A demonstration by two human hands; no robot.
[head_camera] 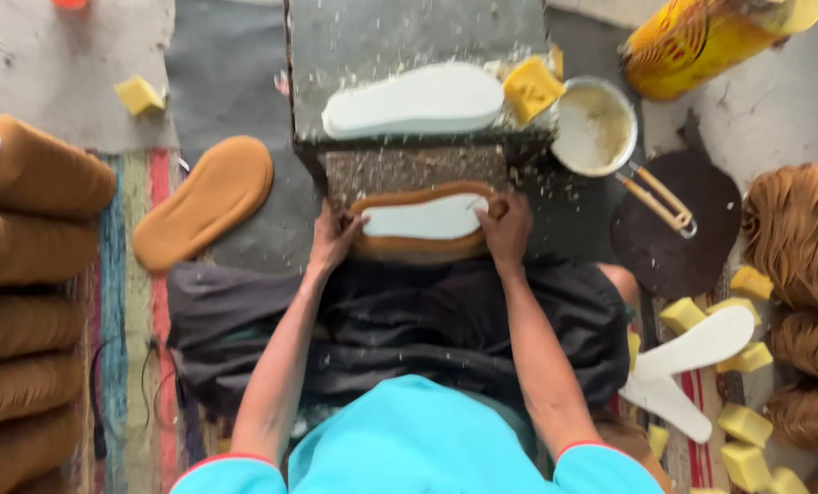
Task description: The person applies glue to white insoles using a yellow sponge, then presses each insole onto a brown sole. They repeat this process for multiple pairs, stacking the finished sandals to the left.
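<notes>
- Head view: my left hand (334, 240) and right hand (507, 229) clamp the ends of a tan sole piece (418, 245) with its white insole (423, 220), pressed against the near edge of the stone block (409, 169).
- One white insole (414, 101) waits on the block's far side; two more white insoles (693, 361) lie right; a tan sole (206, 201) lies left, tan stacks (25, 302) farther left.

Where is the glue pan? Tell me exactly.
In the head view, the small round pan of pale glue sits on the floor at upper right, just right of the stone block, beside a yellow sponge, beyond the right hand.
</notes>
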